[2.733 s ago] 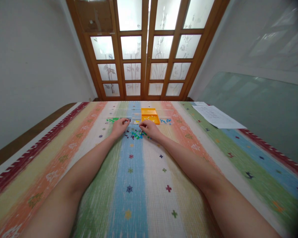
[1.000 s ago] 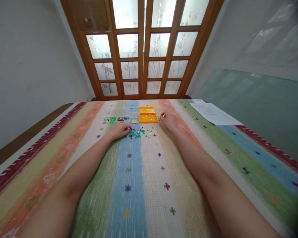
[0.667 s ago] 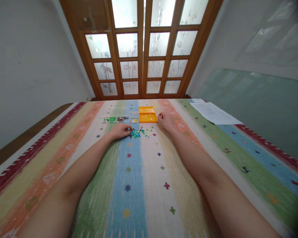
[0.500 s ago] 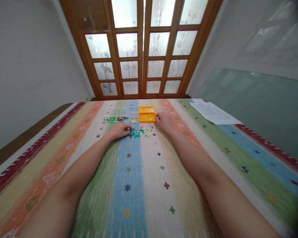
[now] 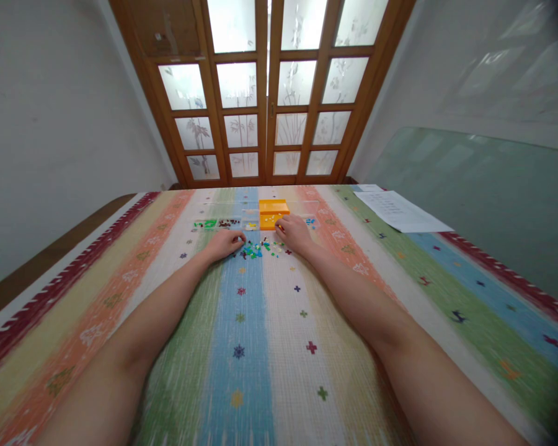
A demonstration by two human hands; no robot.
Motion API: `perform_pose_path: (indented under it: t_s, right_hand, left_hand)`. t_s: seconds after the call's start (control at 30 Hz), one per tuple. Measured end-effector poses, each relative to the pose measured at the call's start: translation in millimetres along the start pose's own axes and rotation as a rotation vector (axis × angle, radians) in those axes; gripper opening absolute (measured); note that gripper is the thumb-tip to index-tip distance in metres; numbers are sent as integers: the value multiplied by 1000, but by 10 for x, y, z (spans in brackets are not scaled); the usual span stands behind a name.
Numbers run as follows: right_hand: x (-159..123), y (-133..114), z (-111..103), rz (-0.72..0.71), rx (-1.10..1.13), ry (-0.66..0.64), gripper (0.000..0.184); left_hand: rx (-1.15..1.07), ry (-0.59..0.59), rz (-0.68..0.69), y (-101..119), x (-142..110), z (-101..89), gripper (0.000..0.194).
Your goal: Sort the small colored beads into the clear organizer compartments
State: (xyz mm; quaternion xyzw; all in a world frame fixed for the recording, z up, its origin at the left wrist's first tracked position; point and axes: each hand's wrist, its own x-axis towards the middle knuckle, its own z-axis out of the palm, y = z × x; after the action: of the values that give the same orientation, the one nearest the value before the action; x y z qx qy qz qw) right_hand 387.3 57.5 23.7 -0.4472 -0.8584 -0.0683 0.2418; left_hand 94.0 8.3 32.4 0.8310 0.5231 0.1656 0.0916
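My left hand [image 5: 225, 244] rests at the left edge of a pile of small mixed pieces [image 5: 252, 250], blue, green, dark and pale. Its fingers are pinched together, and whatever they hold is too small to make out. My right hand [image 5: 296, 233] is at the right front of an open orange box [image 5: 274, 207] with small pale pieces in it, and covers its right corner. The fingertips are drawn together there; I cannot see what they hold. Left of the orange box, clear compartments hold green pieces [image 5: 206, 223], dark brown pieces [image 5: 229, 223] and yellow pieces [image 5: 251, 226].
Blue pieces [image 5: 310, 222] lie in a clear compartment right of the orange box. White paper sheets [image 5: 397, 209] lie at the back right of the striped tablecloth [image 5: 242, 322]. Beyond the table stand wooden doors with glass panes [image 5: 270, 124].
My right hand has moved left and slightly nearer, from the orange box's right side to its front corner. This uncovers the blue pieces. My left hand has hardly moved.
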Motion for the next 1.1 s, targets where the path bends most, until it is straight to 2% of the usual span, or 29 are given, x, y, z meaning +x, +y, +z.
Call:
perform_pose_path:
  t_s: [0.17,0.43,0.6,0.77,0.97,1.1]
  right_hand:
    - [-4,-20,-3,-33,9,-7,20]
    - [-5,-46,18,-65,30,-29,22]
    - [-9,-49,30,-81,33,-23,22]
    - [-9,-59,31,-77,33,-42,21]
    - [-8,-63,35,-74,31,-48,22]
    - [-5,-62,35,-72,24,-65,23]
  left_hand:
    - [-48,207,-126,-284,21,21,27]
    - [-118,531,-510,-828,-60,-99,33]
    - [-126,657,-698,-1079,-146,-175,35]
    - [-101,637,-754,-1184,-184,-155,35]
    - [58,538,-708,-1107,-194,-146,35]
    - [212,480,-618,-1043,-195,-176,39]
